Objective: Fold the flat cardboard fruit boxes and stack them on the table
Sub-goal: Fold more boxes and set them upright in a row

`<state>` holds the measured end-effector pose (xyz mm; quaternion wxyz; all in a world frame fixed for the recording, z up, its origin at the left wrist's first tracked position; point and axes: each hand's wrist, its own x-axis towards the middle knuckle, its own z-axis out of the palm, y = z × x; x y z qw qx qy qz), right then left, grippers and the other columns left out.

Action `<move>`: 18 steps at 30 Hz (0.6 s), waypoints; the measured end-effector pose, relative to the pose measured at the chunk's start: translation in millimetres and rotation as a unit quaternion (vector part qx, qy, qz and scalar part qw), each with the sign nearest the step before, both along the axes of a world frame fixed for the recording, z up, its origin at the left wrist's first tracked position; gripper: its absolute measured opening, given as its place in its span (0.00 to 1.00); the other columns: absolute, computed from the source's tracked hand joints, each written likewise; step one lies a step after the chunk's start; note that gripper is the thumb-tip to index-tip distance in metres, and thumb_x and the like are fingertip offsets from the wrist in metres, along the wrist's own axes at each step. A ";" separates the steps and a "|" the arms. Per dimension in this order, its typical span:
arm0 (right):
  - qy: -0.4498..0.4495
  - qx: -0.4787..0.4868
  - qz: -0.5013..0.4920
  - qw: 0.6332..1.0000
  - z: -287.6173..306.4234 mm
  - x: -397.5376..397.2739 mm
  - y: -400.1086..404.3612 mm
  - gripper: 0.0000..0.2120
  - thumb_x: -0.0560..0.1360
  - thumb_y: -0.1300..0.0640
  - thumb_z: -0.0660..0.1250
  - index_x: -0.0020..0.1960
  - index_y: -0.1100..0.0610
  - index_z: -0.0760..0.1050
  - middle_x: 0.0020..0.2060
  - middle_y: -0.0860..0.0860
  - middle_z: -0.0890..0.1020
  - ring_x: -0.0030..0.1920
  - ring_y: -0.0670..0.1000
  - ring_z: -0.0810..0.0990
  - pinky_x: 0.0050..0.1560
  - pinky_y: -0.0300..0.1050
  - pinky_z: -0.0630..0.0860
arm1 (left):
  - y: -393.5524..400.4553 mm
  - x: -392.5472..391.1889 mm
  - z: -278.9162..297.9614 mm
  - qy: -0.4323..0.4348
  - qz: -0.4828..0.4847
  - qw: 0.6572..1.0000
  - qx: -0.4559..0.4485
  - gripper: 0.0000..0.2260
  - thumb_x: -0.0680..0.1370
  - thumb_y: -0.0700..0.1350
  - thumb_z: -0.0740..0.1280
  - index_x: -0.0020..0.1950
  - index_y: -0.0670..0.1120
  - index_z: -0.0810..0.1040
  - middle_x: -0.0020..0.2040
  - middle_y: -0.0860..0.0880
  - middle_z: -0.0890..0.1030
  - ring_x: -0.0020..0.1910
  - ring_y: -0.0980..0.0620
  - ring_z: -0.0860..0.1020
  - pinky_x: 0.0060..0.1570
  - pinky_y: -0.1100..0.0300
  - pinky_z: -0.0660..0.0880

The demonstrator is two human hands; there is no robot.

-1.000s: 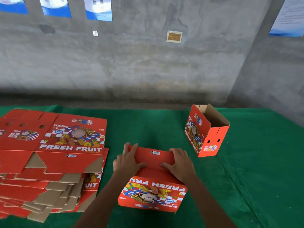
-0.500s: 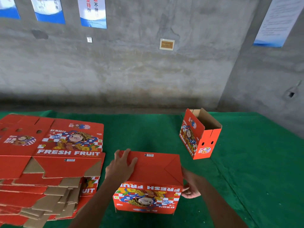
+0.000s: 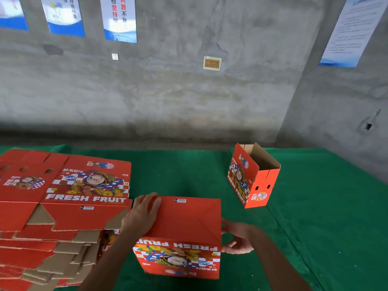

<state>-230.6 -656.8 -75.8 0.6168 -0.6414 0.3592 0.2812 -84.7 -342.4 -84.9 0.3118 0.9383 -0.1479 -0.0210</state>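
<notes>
Green cloth-covered table (image 3: 189,175) bearing: stack of flat red printed cardboard fruit boxes (image 3: 63,206) at left; upside-down folded red cardboard box (image 3: 184,232), left hand (image 3: 142,215) flat on top, right hand (image 3: 239,238) at its side; open upright red box (image 3: 252,177) beyond.

On the counter (image 3: 189,175), the folded box (image 3: 180,234) stands upside down at the near middle. A stack of flat boxes (image 3: 63,206) lies at its nine o'clock, just beside it. An open box (image 3: 254,177) stands upright at two o'clock, apart from it. The left hand (image 3: 142,215) rests on top of the folded box at its left edge; the right hand (image 3: 239,238) is at its right side. The wall (image 3: 189,101) runs behind the counter at twelve, with posters (image 3: 119,17) on it.
</notes>
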 end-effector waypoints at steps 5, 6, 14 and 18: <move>-0.042 0.057 -0.009 0.997 22.6 3.6 4.0 0.34 0.75 0.25 0.60 0.71 0.48 0.71 0.58 0.69 0.81 0.40 0.53 0.85 0.39 0.44 0.85 | 1.7 8.1 12.0 -0.013 0.000 0.993 -0.116 0.23 0.80 0.71 0.50 0.68 0.63 0.70 0.69 0.50 0.70 0.60 0.49 0.75 0.61 0.40 0.76; -0.056 0.056 -0.032 0.996 27.1 3.3 5.3 0.36 0.74 0.25 0.62 0.71 0.49 0.71 0.59 0.68 0.80 0.41 0.55 0.85 0.39 0.46 0.85 | -0.4 8.8 13.7 -0.011 0.007 0.991 -0.134 0.21 0.80 0.70 0.51 0.66 0.63 0.70 0.68 0.50 0.70 0.59 0.49 0.75 0.60 0.41 0.76; -0.397 -0.309 0.004 0.864 81.3 -8.2 15.6 0.18 0.77 0.32 0.66 0.64 0.33 0.69 0.58 0.51 0.77 0.47 0.49 0.83 0.57 0.52 0.82 | -62.4 -5.6 29.8 0.171 0.101 0.927 -0.317 0.15 0.82 0.55 0.67 0.58 0.45 0.83 0.54 0.45 0.84 0.55 0.43 0.82 0.62 0.47 0.76; -0.377 -0.608 0.144 0.684 59.6 -33.8 47.6 0.21 0.82 0.37 0.58 0.74 0.33 0.62 0.69 0.54 0.61 0.57 0.54 0.80 0.61 0.49 0.79 | -137.4 -61.9 44.1 0.403 0.005 0.807 -0.432 0.16 0.82 0.64 0.61 0.56 0.55 0.82 0.54 0.50 0.85 0.54 0.47 0.81 0.58 0.36 0.78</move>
